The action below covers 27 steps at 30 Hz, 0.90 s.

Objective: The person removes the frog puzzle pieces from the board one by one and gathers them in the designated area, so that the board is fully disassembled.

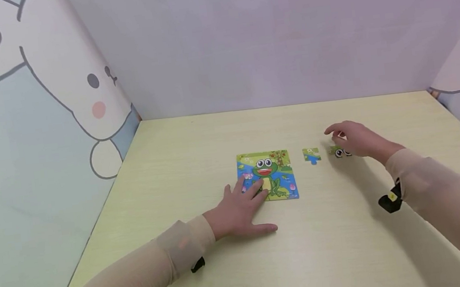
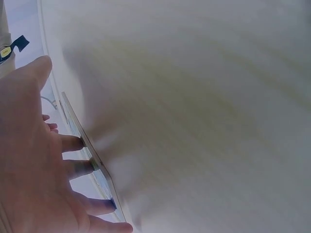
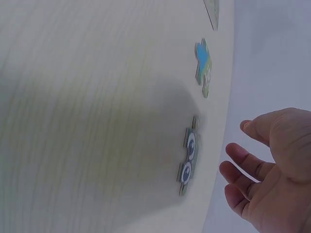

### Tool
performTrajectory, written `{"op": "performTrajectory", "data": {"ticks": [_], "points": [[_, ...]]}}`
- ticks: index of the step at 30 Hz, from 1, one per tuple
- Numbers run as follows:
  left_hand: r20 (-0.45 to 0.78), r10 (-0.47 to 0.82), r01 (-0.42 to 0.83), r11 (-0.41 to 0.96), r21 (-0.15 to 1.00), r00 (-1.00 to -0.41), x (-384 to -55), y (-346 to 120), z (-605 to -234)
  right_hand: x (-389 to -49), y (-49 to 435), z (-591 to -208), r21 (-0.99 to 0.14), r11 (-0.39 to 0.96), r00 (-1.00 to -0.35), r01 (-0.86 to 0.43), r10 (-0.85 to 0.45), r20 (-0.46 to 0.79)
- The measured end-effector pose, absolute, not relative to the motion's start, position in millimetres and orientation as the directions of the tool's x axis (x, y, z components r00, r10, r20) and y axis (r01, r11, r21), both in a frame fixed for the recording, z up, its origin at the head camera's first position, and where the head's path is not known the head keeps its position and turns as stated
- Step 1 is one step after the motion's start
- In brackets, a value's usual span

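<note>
A frog picture puzzle [image 1: 281, 175] lies flat near the middle of the table. My left hand [image 1: 240, 209] has its fingers spread, with the fingertips on the puzzle's lower left part; in the left wrist view they rest along the edge of the puzzle board [image 2: 99, 165]. Over a puzzle piece with two cartoon eyes [image 1: 337, 152] hovers my right hand [image 1: 356, 137], fingers loosely bent and holding nothing. The right wrist view shows a gap between this hand [image 3: 272, 179] and the eye piece [image 3: 191, 145]. Between that piece and the puzzle lies a green-and-blue puzzle piece [image 1: 311, 154].
The pale wooden table [image 1: 164, 170] meets a plain light wall [image 1: 264, 38] at the back. Side walls with cartoon figures [image 1: 97, 116] rise at the left and right. Each sleeved wrist carries a small black device [image 1: 391, 198].
</note>
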<state>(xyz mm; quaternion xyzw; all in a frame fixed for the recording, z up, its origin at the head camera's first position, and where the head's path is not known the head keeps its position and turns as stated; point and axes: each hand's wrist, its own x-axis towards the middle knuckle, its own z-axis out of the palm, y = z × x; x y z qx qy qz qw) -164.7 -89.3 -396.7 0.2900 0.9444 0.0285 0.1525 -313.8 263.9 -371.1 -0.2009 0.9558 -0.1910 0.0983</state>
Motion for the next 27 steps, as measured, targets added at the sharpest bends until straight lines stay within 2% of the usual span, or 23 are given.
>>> {"op": "performTrajectory", "data": {"ticks": [12,21,27], "points": [[-0.28,0.553,0.535,0.832,0.143,-0.785,-164.9,-89.2,-397.6,-301.1,202.0,-384.8,-0.488,0.753,-0.839,-0.442,-0.539,-0.072],[-0.286,0.55,0.539,0.833,0.124,-0.785,-164.8,-88.8,-398.6,-291.2,158.9,-397.9,-0.459,0.744,-0.817,-0.485,-0.573,-0.065],[-0.29,0.55,0.539,0.833,0.123,-0.783,-164.2,-88.8,-399.7,-287.5,144.8,-403.4,-0.385,0.767,-0.818,-0.513,-0.574,-0.052]]}}
